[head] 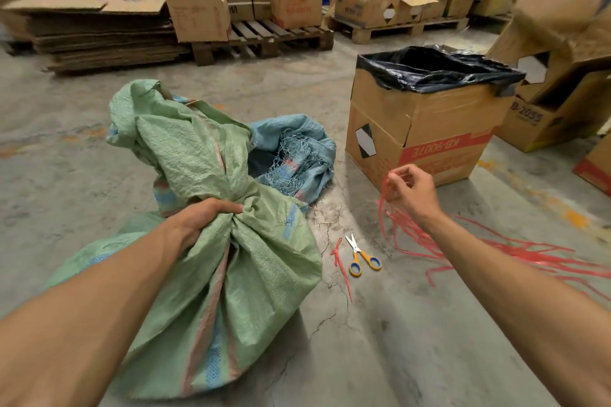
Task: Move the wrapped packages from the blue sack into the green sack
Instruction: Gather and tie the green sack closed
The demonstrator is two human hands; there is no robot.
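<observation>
Green sack (231, 261) sits on the concrete floor (413, 340), near and a bit to the left. It looks full and round at the bottom. Its neck is bunched up tight, and the loose top of the sack stands up and flops over farther back. The left hand (201, 218) has its grip closed around that bunched neck, with the fingers curled round the cloth.

The blue sack (297, 152) lies just behind the green one, to the right of it and touching it. It is flat and crumpled, its mouth is open, and loose blue threads hang from its edge. The inside looks dark, and no wrapped packages can be seen.

The right hand (413, 188) is up in the air on the right side. Its grip pinches some red string (383, 198) between the thumb and fingers, and the string hangs down from it. More red string (496, 251) lies in a messy pile on the floor below and to the right of that hand.

Scissors (362, 256) with yellow and blue handles lie on the floor between the green sack and the string pile. A short knotted bit of red string (342, 266) lies just left of them.

A cardboard box (420, 129) with a black bag (436, 69) lining it stands farther back on the right. Far away are more boxes on wooden pallets (264, 40) and a stack of flat cardboard (99, 33) on the left.
</observation>
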